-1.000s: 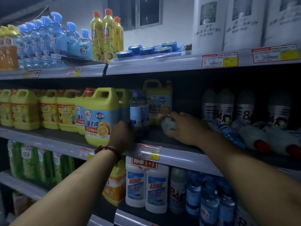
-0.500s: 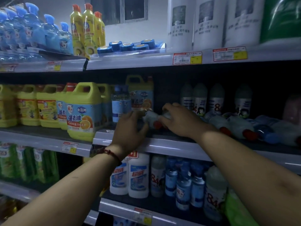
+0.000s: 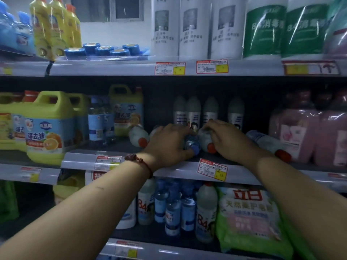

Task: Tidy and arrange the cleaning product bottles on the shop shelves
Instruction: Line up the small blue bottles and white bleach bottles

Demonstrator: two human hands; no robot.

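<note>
On the dim middle shelf several small bottles lie on their sides. My left hand grips a lying blue-capped bottle near the shelf's front edge. Right beside it, my right hand holds a lying white bottle with a red cap. Another red-capped white bottle lies to the left, apart from my hands. A further one lies to the right. Behind my hands a row of white bottles stands upright at the back.
Yellow detergent jugs and a clear blue-labelled bottle stand at the left, pink bottles at the right. The top shelf holds white and green-labelled bottles. Below are small bottles and a green bag.
The view has shifted right along the shelf. Both hands have moved right onto two other lying bottles, my left hand now on the blue-capped one.
</note>
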